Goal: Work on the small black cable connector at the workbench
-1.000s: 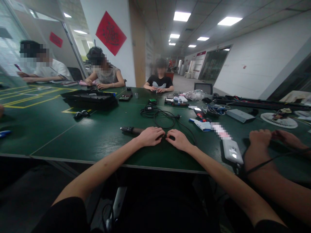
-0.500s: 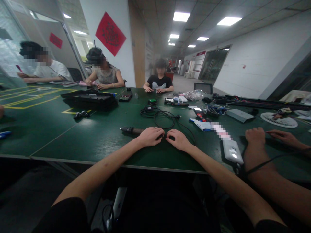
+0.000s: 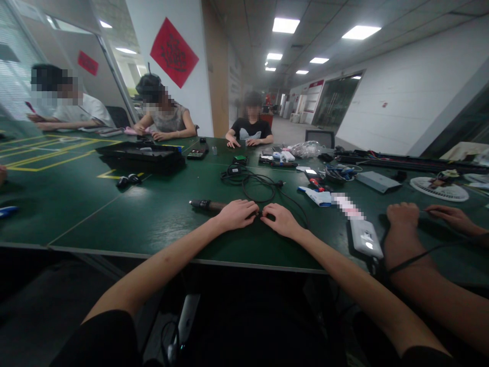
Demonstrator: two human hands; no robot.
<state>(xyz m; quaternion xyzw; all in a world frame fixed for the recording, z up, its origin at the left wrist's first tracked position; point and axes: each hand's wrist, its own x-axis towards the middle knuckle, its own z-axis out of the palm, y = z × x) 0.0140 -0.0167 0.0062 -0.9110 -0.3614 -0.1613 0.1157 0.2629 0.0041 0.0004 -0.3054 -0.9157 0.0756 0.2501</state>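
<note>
An electric screwdriver (image 3: 208, 205) with a black nose and brownish body lies on the green table (image 3: 153, 224), its tip toward the left. My left hand (image 3: 240, 214) is closed around its rear end, which the fingers hide. Close beside it, my right hand (image 3: 281, 220) is closed, thumb and fingers pinched on a small dark piece that looks like the connector of the black cable (image 3: 263, 198). My fingertips nearly meet, and a small bit of the dark joint shows between them. The cable loops on the table beyond my hands and runs behind my right wrist.
A black tray (image 3: 141, 158) and a black mouse-like object (image 3: 123, 182) are at the left. To the right lie a blue-white packet (image 3: 320, 197), a white power bank (image 3: 365, 238) and a neighbour's arm (image 3: 405, 244). Several people sit across the table.
My hands hold nearly the same place. The person opposite has shifted one hand slightly, and the neighbour's hands at the right have moved a little.
</note>
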